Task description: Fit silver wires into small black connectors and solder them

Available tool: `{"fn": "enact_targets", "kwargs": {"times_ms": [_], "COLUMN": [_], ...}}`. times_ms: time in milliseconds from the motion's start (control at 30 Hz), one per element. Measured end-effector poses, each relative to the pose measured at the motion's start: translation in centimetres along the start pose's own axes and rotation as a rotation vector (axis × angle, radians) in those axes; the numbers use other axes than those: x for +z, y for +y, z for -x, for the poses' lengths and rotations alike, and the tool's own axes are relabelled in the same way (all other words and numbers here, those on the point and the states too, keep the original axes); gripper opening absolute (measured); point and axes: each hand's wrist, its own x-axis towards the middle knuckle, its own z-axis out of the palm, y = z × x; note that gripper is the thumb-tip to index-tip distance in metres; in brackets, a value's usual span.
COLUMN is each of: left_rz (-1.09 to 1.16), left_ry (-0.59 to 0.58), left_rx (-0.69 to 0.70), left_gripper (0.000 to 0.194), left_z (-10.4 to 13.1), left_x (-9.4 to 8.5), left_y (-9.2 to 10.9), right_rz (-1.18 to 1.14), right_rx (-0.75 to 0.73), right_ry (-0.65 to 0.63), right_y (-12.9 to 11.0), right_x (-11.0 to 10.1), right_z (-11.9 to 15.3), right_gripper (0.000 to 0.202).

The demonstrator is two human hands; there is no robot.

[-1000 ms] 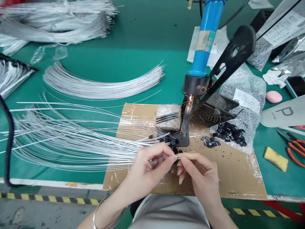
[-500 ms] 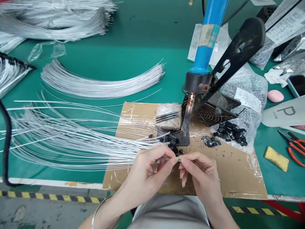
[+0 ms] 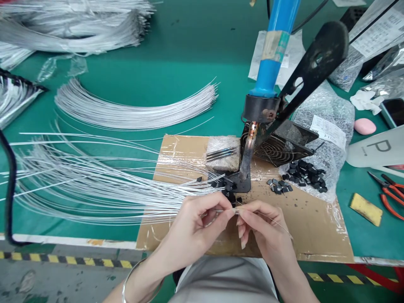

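My left hand (image 3: 202, 231) pinches the end of a thin white wire between thumb and index finger, over the cardboard (image 3: 315, 227). Tip to tip with it, my right hand (image 3: 265, 227) pinches a thin strand that curves back across its fingers. What lies between the fingertips is too small to make out. Many loose white wires (image 3: 126, 189) fan out to the left, their right ends by small black connectors (image 3: 224, 183) just beyond my hands. Above these, a blue soldering iron (image 3: 268, 63) points downward in a black stand (image 3: 315, 67).
A curved white wire bundle (image 3: 135, 111) lies further back. Right of the iron are a black fan (image 3: 274, 149), a pile of black connectors (image 3: 306, 174) and bubble wrap (image 3: 328, 109). A yellow sponge (image 3: 366, 209) and orange-handled pliers (image 3: 389, 198) lie at the right.
Both hands hold nearly the same place and the same pinch. The strand over my right hand has shifted slightly.
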Motion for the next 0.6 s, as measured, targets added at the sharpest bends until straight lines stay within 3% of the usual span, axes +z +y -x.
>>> {"fn": "enact_targets", "kwargs": {"times_ms": [600], "left_rz": [-0.071], "left_ry": [0.134], "left_rx": [0.111], "left_gripper": [0.023], "left_z": [0.24], "left_x": [0.8], "left_y": [-0.66], "right_rz": [0.028], "right_rx": [0.011], "right_ry": [0.041], "right_y": [-0.68], "right_x": [0.82], "right_z": [0.01], "right_gripper": [0.026]}}
